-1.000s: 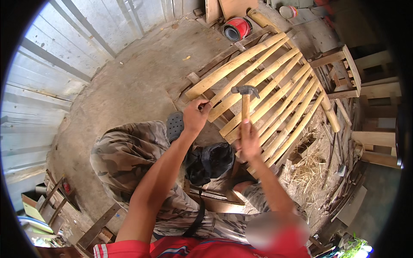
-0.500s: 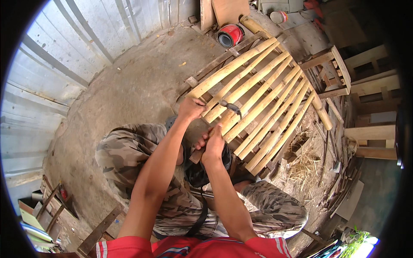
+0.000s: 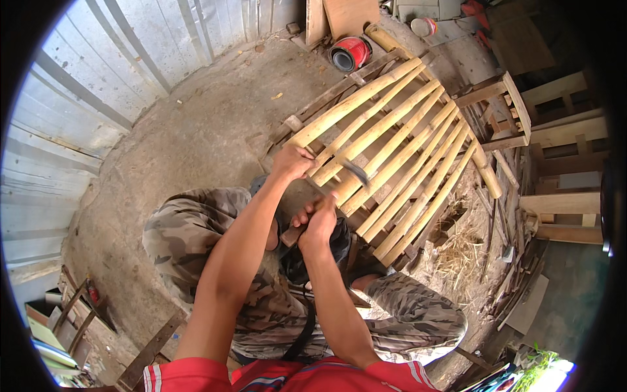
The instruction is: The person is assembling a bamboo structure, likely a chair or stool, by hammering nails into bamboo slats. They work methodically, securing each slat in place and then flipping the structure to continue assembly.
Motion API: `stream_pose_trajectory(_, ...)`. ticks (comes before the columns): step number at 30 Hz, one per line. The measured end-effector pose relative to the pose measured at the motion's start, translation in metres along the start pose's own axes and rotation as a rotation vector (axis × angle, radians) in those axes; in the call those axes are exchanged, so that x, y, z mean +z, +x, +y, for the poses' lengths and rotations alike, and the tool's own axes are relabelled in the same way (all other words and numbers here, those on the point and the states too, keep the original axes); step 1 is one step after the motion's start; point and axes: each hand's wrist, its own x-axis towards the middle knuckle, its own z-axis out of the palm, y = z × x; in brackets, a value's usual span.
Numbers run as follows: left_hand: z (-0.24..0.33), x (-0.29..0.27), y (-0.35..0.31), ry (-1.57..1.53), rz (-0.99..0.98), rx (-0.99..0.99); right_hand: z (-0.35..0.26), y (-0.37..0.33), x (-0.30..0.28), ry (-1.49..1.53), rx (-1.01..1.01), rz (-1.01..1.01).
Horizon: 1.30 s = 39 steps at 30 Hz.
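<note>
The right grip [image 3: 318,222] was wrapped around the handle of a hammer [image 3: 356,173], its blurred head over the poles. The left grip [image 3: 294,162] curled at the near pole ends; what it held could not be told. Narrow gaps divided the bamboo poles [image 3: 379,129], their near edge uneven, concrete floor [image 3: 215,124] leftward. The poles looked yellow, jointed and slightly crooked.

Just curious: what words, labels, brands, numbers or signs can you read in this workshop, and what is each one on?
None can be read.
Red can: any printing is too small.
White-and-red tub: too small as well.
Red shirt: any lettering is too small to make out.
Hammer: its head is blurred.
Bamboo slats: no writing visible.
</note>
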Motion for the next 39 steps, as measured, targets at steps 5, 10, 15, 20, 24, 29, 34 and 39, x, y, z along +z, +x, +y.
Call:
stream_pose_trajectory(5,-0.002,0.001,-0.002,0.087,0.044,0.047,-0.013,0.005,-0.019,-0.048,0.063,-0.013)
stream_pose_trajectory(10,-0.005,0.001,0.002,0.021,0.022,0.04,-0.013,-0.004,-0.016,0.01,0.086,0.01)
stream_pose_trajectory(15,-0.004,-0.003,0.002,-0.001,0.001,0.027,-0.006,-0.008,-0.009,0.018,0.117,-0.06)
stream_pose_trajectory(20,0.002,-0.003,0.001,0.014,-0.013,0.063,-0.005,-0.008,-0.001,0.152,0.083,-0.033)
stream_pose_trajectory(24,0.003,-0.004,0.0,0.052,-0.011,0.059,-0.015,-0.003,0.005,0.173,0.1,-0.082)
stream_pose_trajectory(29,0.002,-0.006,0.005,0.114,-0.041,0.075,-0.007,-0.017,0.022,0.04,0.17,-0.116)
stream_pose_trajectory(34,-0.003,-0.005,0.009,0.071,-0.021,0.136,-0.001,-0.039,0.024,0.096,0.053,-0.131)
stream_pose_trajectory(39,-0.003,-0.004,0.0,0.097,0.012,0.089,-0.047,-0.005,-0.027,-0.517,-0.07,-0.103)
